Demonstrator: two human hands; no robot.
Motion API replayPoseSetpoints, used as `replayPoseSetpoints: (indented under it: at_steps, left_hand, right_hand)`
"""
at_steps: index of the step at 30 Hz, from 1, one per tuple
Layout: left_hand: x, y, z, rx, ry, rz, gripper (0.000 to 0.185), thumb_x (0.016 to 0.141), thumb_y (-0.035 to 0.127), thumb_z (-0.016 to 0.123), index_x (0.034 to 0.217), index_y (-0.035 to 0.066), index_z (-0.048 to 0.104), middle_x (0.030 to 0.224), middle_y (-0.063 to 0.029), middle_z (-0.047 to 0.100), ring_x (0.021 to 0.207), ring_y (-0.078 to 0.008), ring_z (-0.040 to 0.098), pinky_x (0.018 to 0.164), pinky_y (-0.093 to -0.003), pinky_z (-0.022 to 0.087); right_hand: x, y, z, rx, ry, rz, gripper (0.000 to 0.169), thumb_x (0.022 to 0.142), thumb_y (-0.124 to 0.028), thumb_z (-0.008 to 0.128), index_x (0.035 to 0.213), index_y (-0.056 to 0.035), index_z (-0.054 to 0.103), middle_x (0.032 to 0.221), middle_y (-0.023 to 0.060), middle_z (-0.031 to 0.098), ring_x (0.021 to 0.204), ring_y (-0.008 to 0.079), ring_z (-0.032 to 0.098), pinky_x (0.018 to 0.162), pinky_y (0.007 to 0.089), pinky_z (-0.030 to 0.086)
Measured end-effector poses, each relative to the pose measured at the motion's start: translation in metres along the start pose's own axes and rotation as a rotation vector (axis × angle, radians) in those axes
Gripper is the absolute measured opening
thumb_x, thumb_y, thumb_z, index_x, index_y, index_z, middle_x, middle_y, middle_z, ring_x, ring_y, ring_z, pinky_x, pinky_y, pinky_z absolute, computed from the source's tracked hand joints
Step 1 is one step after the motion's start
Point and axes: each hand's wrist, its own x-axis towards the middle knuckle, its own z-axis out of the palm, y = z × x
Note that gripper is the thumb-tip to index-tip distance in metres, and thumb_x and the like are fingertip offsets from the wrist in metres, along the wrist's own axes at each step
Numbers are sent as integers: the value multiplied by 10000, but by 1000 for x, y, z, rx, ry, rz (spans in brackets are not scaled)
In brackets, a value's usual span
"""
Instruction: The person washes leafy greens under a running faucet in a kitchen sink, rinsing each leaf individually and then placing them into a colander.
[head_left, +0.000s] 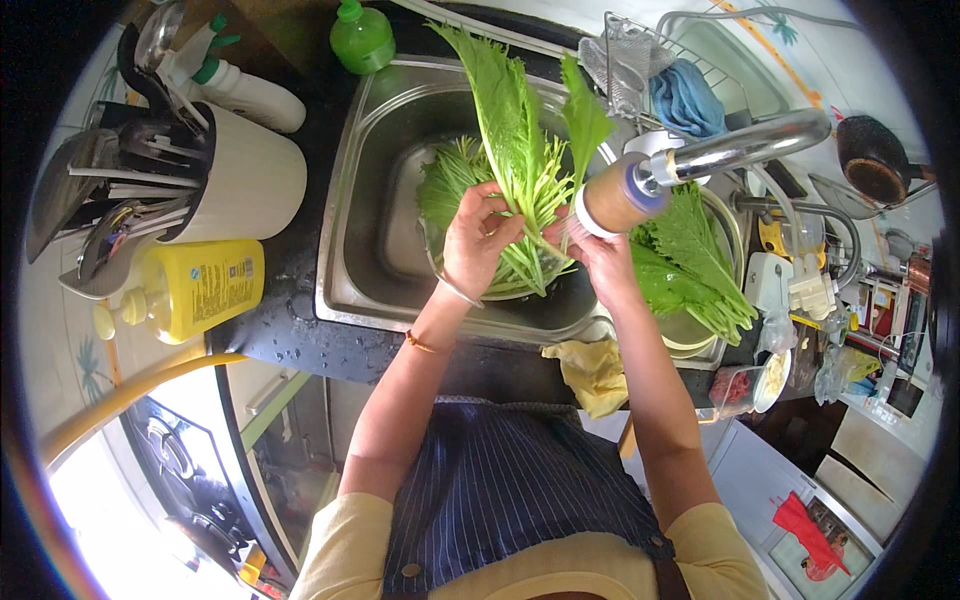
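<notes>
Over a stainless steel sink (390, 202), my left hand (480, 236) pinches a large leafy green (499, 112) near its stem, the leaf pointing away from me. Just right of it, my right hand (600, 259) holds the stem end of greens under the faucet's filter head (619, 196), where fine streams of water run. A second upright leaf (585, 116) rises behind the faucet head. Below my hands, a clear bowl or basket holds more leaves and pale stems (457, 176). More washed-looking wet greens (682, 262) lie in a round container at the right.
A yellow cloth (592, 375) hangs over the counter's front edge. At left stand a yellow pump bottle (202, 289) and a white utensil holder (262, 172). A green bottle (362, 39) is behind the sink. A chrome faucet (757, 142) arches in from the right, near a wire rack with cloths (686, 97).
</notes>
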Motion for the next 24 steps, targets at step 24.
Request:
replayPoseSetpoints:
  at_steps: [24]
  left_hand:
    - [-14, -18, 28, -65, 77, 71, 283, 811, -56, 522, 1040, 41, 385, 964, -105, 558, 874, -181, 588, 731, -269, 498]
  right_hand:
    - [-11, 14, 4, -52, 53, -112, 132, 876, -96, 499, 995, -41, 516, 811, 42, 606, 630, 118, 554, 554, 244, 437]
